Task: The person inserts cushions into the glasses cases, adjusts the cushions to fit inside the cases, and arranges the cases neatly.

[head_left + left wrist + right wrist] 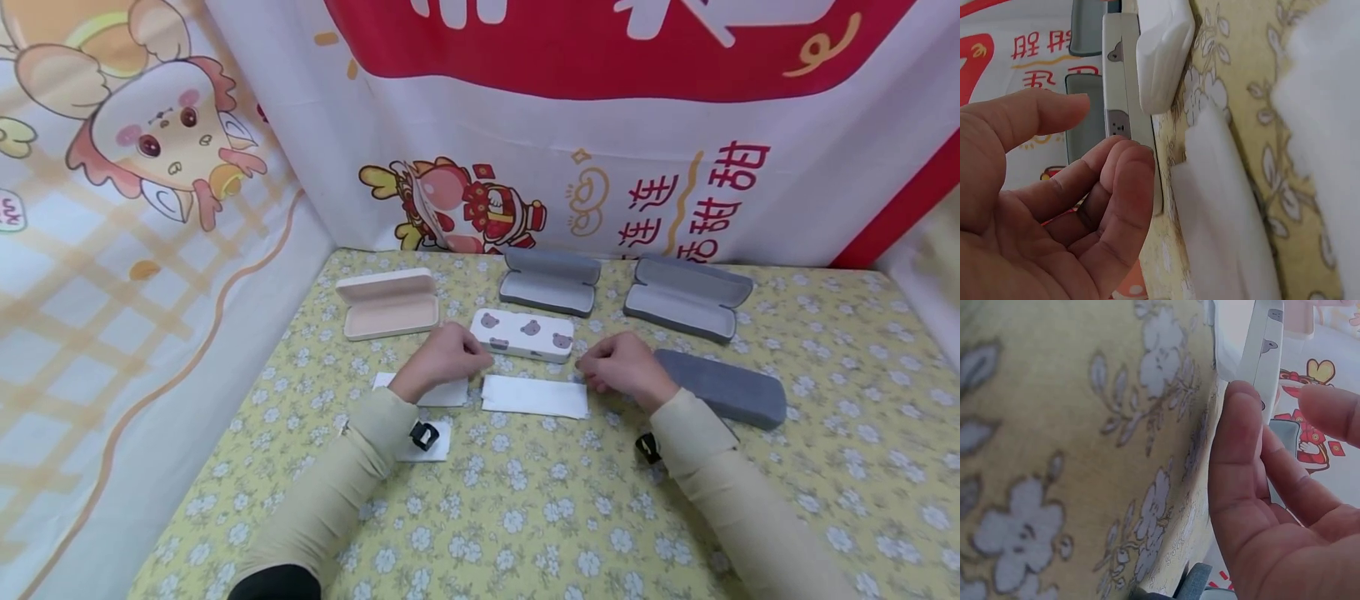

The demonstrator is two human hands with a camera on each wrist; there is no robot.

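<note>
A closed white glasses case (522,335) printed with grey bears lies between the two hands. The left hand (448,360) is at its left end, fingers loosely bent; in the left wrist view the thumb stands apart from the fingers (1132,187), with nothing between them. Beside the case's right end is the right hand (622,367), fingers relaxed and holding nothing, its fingertips (1241,400) overlapping the case edge in the right wrist view. A folded white cloth (535,397) lies just in front of the case.
More white cloths (450,394) lie partly under the left forearm. An open pink-lined case (392,321) stands at back left. Two open grey cases, one (551,292) behind the bear case and another (678,310) farther right, sit near the back curtain. A closed grey case (723,390) lies beyond the right wrist.
</note>
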